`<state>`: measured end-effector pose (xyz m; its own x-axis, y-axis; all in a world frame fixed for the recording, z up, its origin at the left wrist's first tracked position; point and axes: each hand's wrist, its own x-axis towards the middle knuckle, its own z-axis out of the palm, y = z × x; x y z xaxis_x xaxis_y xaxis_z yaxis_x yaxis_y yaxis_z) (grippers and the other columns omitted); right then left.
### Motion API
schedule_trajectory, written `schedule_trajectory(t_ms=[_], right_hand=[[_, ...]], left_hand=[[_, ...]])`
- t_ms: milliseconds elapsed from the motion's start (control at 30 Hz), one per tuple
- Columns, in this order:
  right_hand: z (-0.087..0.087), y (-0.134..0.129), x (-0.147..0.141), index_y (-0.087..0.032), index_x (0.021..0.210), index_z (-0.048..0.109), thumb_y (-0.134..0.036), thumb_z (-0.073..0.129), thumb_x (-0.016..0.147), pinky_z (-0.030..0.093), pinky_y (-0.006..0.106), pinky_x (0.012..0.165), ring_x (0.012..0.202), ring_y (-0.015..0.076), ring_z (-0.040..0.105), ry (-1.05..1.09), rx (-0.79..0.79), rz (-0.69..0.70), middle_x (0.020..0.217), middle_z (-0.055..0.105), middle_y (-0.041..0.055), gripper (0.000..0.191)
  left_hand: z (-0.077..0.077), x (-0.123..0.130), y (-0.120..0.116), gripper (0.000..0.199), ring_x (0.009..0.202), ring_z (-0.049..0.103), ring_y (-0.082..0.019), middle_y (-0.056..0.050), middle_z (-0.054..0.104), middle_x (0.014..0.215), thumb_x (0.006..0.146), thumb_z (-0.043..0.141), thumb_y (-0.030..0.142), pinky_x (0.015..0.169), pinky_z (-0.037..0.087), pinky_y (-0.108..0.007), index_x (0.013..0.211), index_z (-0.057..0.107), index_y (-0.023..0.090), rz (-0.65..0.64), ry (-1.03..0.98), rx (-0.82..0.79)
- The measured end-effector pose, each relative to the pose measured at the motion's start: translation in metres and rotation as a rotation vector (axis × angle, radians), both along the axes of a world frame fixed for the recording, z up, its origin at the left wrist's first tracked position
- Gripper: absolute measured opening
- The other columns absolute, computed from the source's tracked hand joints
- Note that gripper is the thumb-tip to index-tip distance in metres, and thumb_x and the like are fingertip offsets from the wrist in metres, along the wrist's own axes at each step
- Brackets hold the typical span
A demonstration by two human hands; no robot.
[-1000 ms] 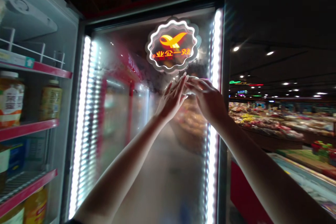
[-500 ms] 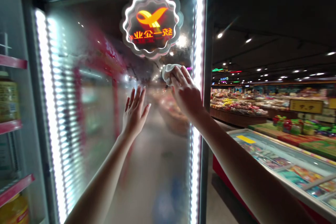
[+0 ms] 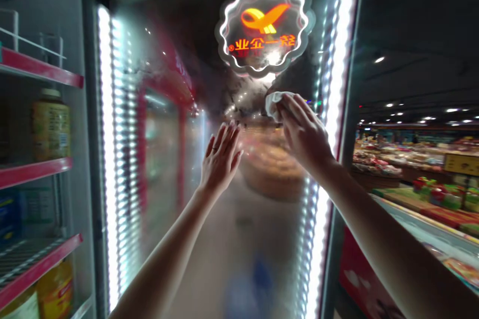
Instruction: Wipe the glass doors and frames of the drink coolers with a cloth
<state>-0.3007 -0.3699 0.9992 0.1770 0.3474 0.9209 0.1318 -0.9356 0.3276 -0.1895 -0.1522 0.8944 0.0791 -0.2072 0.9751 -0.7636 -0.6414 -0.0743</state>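
Misted glass door [image 3: 209, 254] stands beside shelves [image 3: 33, 172]; just below its lit sign [image 3: 265, 25], the right hand [image 3: 301, 129] holds a white cloth [image 3: 272, 105]. Empty and flat, the left hand [image 3: 221, 157] could smear the glass door if touching it.

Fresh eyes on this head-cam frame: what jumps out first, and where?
First, the glowing scalloped sign with orange mirrored lettering, high on the glass door. Next, the bright white light strips, left and right, running down the door's sides. Then the two raised hands between them: the right hand with a pale cloth below the sign, the left hand lower and leftward.
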Motion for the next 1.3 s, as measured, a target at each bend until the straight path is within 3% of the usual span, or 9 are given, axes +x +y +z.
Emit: schedule_trajectory(t_ms=[200,300,433,533,667,867,1033,1133,1300], right_hand=[[0.035,0.021,0.024,-0.03,0.172,0.048,-0.007,0.043,0.105,0.045,0.063,0.136,0.168,0.0342,0.039,-0.112,0.043,-0.01,0.176,0.05,0.0046,0.071],[0.034,0.039,0.031,-0.028,0.17,0.052,-0.008,0.043,0.106,0.048,0.058,0.134,0.166,0.0308,0.043,-0.082,-0.034,0.004,0.174,0.054,0.0052,0.068],[0.024,0.033,0.026,-0.028,0.167,0.055,-0.008,0.048,0.106,0.053,0.061,0.13,0.161,0.0316,0.051,-0.113,-0.051,-0.028,0.169,0.06,0.0068,0.065],[0.036,0.026,0.028,-0.027,0.167,0.056,-0.009,0.049,0.105,0.053,0.064,0.129,0.161,0.034,0.05,-0.21,0.034,-0.068,0.17,0.058,0.0086,0.065],[0.055,0.043,0.042,-0.031,0.166,0.056,-0.009,0.047,0.105,0.052,0.063,0.13,0.162,0.0316,0.05,-0.203,0.032,-0.044,0.169,0.06,0.0052,0.066],[0.036,0.048,0.036,-0.028,0.163,0.059,-0.009,0.047,0.105,0.054,0.061,0.128,0.161,0.0303,0.051,-0.127,-0.068,-0.051,0.169,0.06,0.0066,0.062],[0.053,0.054,0.042,-0.022,0.162,0.06,-0.007,0.046,0.105,0.051,0.062,0.131,0.163,0.0323,0.049,-0.169,-0.004,-0.067,0.171,0.057,0.0115,0.061],[0.06,0.076,0.056,-0.023,0.163,0.06,-0.006,0.047,0.105,0.049,0.062,0.132,0.164,0.0327,0.046,-0.118,-0.038,-0.048,0.171,0.056,0.011,0.061],[0.045,0.084,0.058,-0.026,0.16,0.063,-0.01,0.049,0.108,0.052,0.058,0.131,0.162,0.0306,0.05,-0.069,-0.167,-0.008,0.168,0.061,0.0076,0.056]], left_hand=[[0.007,0.024,0.029,0.069,0.172,0.029,-0.027,-0.009,0.034,0.183,0.115,0.047,0.032,0.141,0.032,-0.051,0.18,0.024,0.028,0.002,-0.028,0.002],[0.006,0.03,0.035,0.07,0.171,0.032,-0.026,-0.008,0.037,0.181,0.116,0.046,0.03,0.139,0.035,-0.048,0.181,0.022,0.027,0.026,-0.089,0.023],[0.002,0.032,0.034,0.074,0.169,0.037,-0.027,-0.008,0.04,0.179,0.115,0.048,0.028,0.137,0.04,-0.048,0.181,0.016,0.025,0.039,-0.154,0.023],[0.001,0.032,0.032,0.078,0.167,0.04,-0.027,-0.006,0.042,0.178,0.113,0.049,0.025,0.136,0.042,-0.047,0.182,0.012,0.028,0.029,-0.17,0.007],[0.001,0.032,0.03,0.082,0.165,0.043,-0.027,-0.006,0.045,0.176,0.112,0.05,0.024,0.134,0.046,-0.048,0.182,0.007,0.029,0.015,-0.188,-0.017],[0.002,0.031,0.03,0.087,0.165,0.043,-0.026,-0.004,0.042,0.177,0.112,0.051,0.024,0.135,0.046,-0.048,0.181,-0.003,0.031,-0.008,-0.202,-0.017],[0.002,0.026,0.034,0.087,0.165,0.042,-0.027,-0.005,0.04,0.178,0.113,0.049,0.026,0.134,0.048,-0.049,0.181,-0.006,0.027,-0.023,-0.183,-0.002],[0.0,0.024,0.045,0.087,0.165,0.043,-0.025,-0.005,0.043,0.177,0.113,0.048,0.025,0.133,0.05,-0.045,0.18,-0.008,0.029,-0.042,-0.17,-0.02],[-0.006,0.031,0.075,0.088,0.166,0.041,-0.026,-0.005,0.043,0.177,0.114,0.047,0.023,0.133,0.049,-0.048,0.18,-0.011,0.032,-0.008,-0.142,-0.068]])
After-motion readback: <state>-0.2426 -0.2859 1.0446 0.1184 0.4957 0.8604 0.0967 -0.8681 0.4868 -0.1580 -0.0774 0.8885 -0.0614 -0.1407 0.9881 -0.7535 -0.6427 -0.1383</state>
